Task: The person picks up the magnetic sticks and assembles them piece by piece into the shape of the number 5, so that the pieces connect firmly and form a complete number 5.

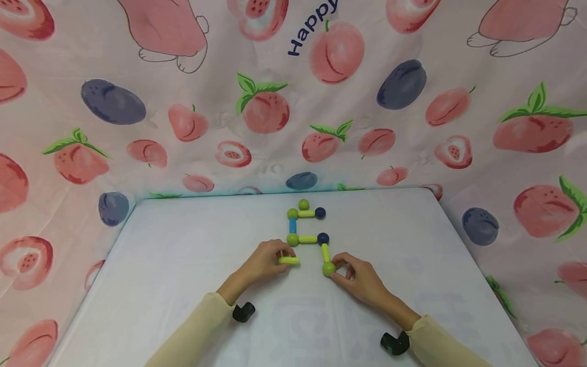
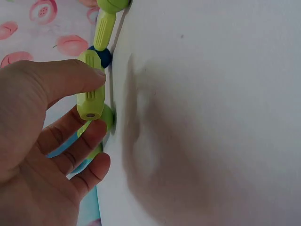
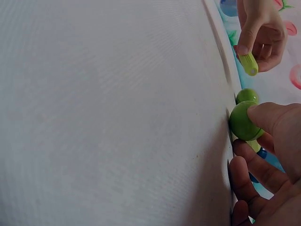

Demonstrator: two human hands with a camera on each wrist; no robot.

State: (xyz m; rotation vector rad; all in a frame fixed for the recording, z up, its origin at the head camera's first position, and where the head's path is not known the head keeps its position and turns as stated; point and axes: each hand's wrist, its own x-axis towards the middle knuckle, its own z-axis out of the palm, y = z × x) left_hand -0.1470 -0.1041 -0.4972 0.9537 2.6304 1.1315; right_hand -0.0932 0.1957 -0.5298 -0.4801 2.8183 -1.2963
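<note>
My left hand [image 1: 270,261] pinches a loose yellow-green magnetic rod [image 2: 91,89] between thumb and fingers, held just above the table. My right hand [image 1: 362,275] grips a green ball [image 3: 244,121] with thumb and fingertips. That ball joins a yellow-green rod [image 1: 325,253], which runs up to a dark blue ball [image 1: 323,238]. From there another yellow-green rod [image 1: 308,239] leads left to a green ball [image 1: 292,239]. A blue rod [image 1: 292,226] rises from it to an upper green ball [image 1: 292,213], where a further yellow-green rod [image 1: 306,213] reaches a second dark blue ball [image 1: 320,213].
One green ball [image 1: 303,204] sits just behind the upper rod. A white cloth covers the table [image 1: 192,239], and a fruit-printed curtain [image 1: 348,107] hangs behind it. Black wrist mounts [image 1: 244,312] are on both forearms.
</note>
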